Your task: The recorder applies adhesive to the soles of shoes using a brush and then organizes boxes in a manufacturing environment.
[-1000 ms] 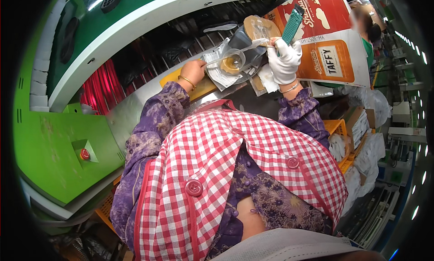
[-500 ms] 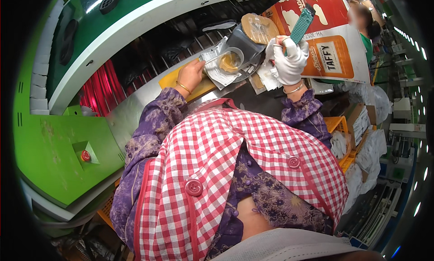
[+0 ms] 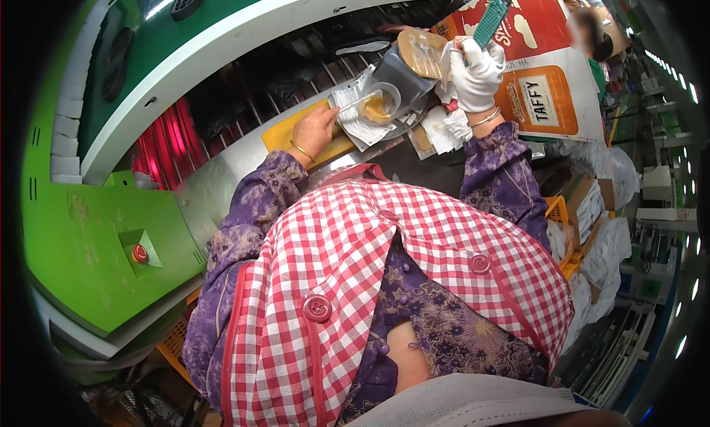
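Observation:
My left hand (image 3: 314, 129), bare with a bangle at the wrist, is closed in a pinch on a thin pale stick (image 3: 349, 105). The stick reaches over a clear cup (image 3: 393, 89) holding yellowish liquid. White crumpled paper (image 3: 344, 99) lies around the cup. My right hand (image 3: 475, 79), in a white glove, grips a long teal-green textured strip (image 3: 489, 24) with a dark end, pointing away from me. Left of the glove, a tan rounded piece (image 3: 421, 52) with shiny streaks rests against a dark grey container (image 3: 392, 70). The glove hides the strip's lower end.
A yellow board (image 3: 277, 138) lies under my left wrist. Beyond runs a rack of metal rods (image 3: 325, 70) and a green belt (image 3: 159, 35) carrying dark shoe soles (image 3: 115, 64). Printed cardboard (image 3: 543, 94) stands right. A green machine panel has a red button (image 3: 140, 254).
My left hand has shifted slightly right and down with the stick. My right hand still holds the strip, which has moved a little left and up.

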Motion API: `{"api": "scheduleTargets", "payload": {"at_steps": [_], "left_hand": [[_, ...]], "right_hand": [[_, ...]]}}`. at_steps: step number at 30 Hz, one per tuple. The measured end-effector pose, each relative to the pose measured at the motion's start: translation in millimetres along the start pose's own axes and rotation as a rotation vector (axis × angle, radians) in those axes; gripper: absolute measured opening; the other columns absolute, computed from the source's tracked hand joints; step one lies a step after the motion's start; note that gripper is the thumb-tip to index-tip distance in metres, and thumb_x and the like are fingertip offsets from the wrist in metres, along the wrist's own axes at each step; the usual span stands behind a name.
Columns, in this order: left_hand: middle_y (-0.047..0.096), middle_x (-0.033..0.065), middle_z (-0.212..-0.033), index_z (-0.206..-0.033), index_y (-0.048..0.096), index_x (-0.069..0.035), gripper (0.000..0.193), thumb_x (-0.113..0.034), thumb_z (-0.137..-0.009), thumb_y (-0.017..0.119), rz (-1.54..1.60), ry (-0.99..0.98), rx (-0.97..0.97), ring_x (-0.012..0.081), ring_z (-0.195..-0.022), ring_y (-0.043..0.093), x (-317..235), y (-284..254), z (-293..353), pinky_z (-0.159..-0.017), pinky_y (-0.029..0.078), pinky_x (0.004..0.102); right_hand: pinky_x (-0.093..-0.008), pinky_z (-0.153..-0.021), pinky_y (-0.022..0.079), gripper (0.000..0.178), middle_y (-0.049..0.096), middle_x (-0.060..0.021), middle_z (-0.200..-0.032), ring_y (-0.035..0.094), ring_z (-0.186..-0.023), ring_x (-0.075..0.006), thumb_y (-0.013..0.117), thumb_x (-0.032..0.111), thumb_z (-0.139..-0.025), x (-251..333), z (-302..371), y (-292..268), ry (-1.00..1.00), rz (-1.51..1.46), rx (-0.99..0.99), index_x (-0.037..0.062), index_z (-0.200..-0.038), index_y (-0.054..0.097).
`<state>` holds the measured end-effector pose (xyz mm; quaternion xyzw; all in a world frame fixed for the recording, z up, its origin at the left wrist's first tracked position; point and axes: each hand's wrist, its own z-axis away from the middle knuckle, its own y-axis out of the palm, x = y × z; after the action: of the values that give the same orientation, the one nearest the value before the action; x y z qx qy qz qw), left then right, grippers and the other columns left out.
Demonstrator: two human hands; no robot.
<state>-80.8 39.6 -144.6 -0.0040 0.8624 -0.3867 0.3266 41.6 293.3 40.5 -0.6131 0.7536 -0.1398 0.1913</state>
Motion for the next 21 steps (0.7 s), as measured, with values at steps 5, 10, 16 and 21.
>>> {"api": "scheduleTargets", "payload": {"at_steps": [5,10,16,21], "left_hand": [[0.062,0.0077,-0.080,-0.091,0.068,-0.013,0.015,-0.020,-0.082,0.059,0.024,-0.107,0.020,0.0291,-0.074,0.061,-10.0,-1.4,8.7,-0.064,0.048,0.0392],[0.066,0.0091,-0.083,-0.085,0.069,-0.010,0.020,-0.025,-0.085,0.056,0.043,-0.214,-0.005,0.0307,-0.078,0.061,-11.5,5.0,14.2,-0.068,0.047,0.0401],[0.065,0.0117,-0.088,-0.088,0.067,-0.009,0.021,-0.026,-0.086,0.054,0.117,-0.363,0.045,0.0322,-0.080,0.061,-5.7,13.6,19.2,-0.071,0.047,0.0398],[0.063,0.0129,-0.088,-0.090,0.063,-0.007,0.016,-0.021,-0.084,0.058,0.214,-0.370,0.041,0.0317,-0.080,0.060,-0.2,18.1,21.1,-0.071,0.047,0.0386]], "right_hand": [[-0.0389,-0.064,0.043,0.022,0.056,-0.0053,-0.064,0.054,-0.072,-0.0274,0.068,0.008,-0.068,-26.5,-12.5,22.1,-0.086,0.089,-0.009,0.0176,-0.087,0.062],[-0.0393,-0.056,0.041,0.018,0.051,-0.0074,-0.063,0.053,-0.067,-0.0273,0.062,0.004,-0.071,-39.8,5.7,34.1,-0.139,0.117,0.119,0.0132,-0.086,0.061],[-0.0406,-0.057,0.042,0.011,0.051,-0.0054,-0.062,0.051,-0.066,-0.0273,0.058,0.004,-0.071,-38.8,63.6,35.3,-0.150,0.142,0.307,0.0111,-0.079,0.056],[-0.0412,-0.066,0.043,0.029,0.060,-0.0083,-0.080,0.052,-0.072,-0.0291,0.062,0.003,-0.068,-33.1,85.3,24.2,-0.022,0.142,0.376,0.0104,-0.096,0.061]]}}
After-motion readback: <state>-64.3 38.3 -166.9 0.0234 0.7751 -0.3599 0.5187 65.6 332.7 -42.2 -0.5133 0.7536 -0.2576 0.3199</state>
